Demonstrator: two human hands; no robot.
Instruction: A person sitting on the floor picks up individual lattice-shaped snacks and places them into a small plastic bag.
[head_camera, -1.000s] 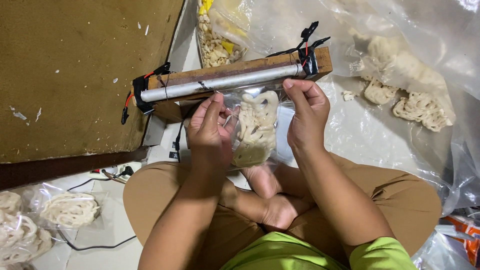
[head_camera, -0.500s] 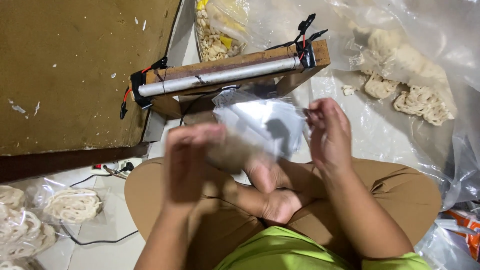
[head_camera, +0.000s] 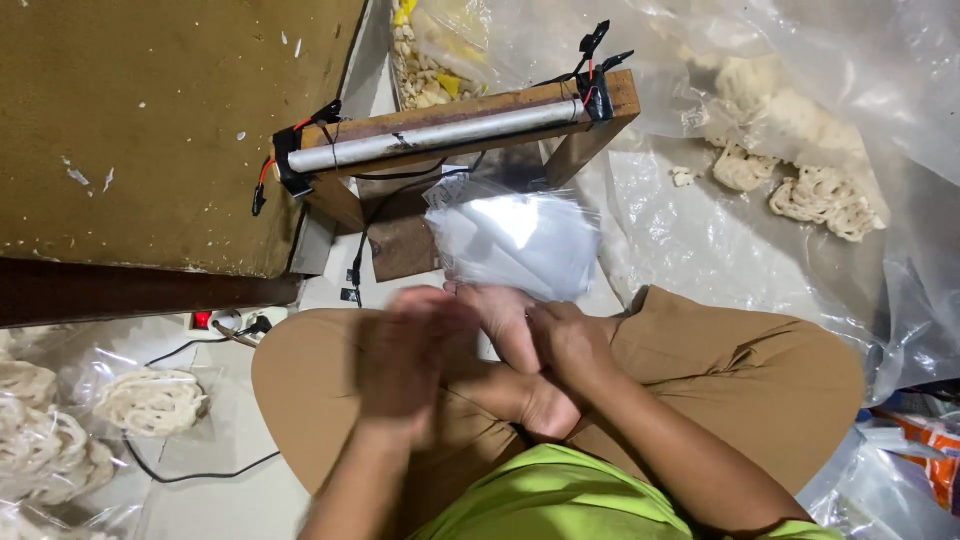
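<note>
Clear plastic was what you had in hand: a stack of empty bags (head_camera: 515, 240) lay over your lap just in front of the wooden sealer (head_camera: 450, 135), and your right hand (head_camera: 565, 345) rested at its near edge, fingers seemingly pinching a bag, though I could not tell how firmly. Your left hand (head_camera: 410, 355) was blurred beside it, close to the right one; whether it gripped anything I could not tell. By my reading, you were between bags: several filled bags of pale noodle crackers (head_camera: 150, 400) sat on the floor to your left, and loose crackers (head_camera: 800, 185) lay heaped on the plastic sheet to your right, unpacked. Another bag of yellowish snacks (head_camera: 430, 55) stood behind the sealer.
</note>
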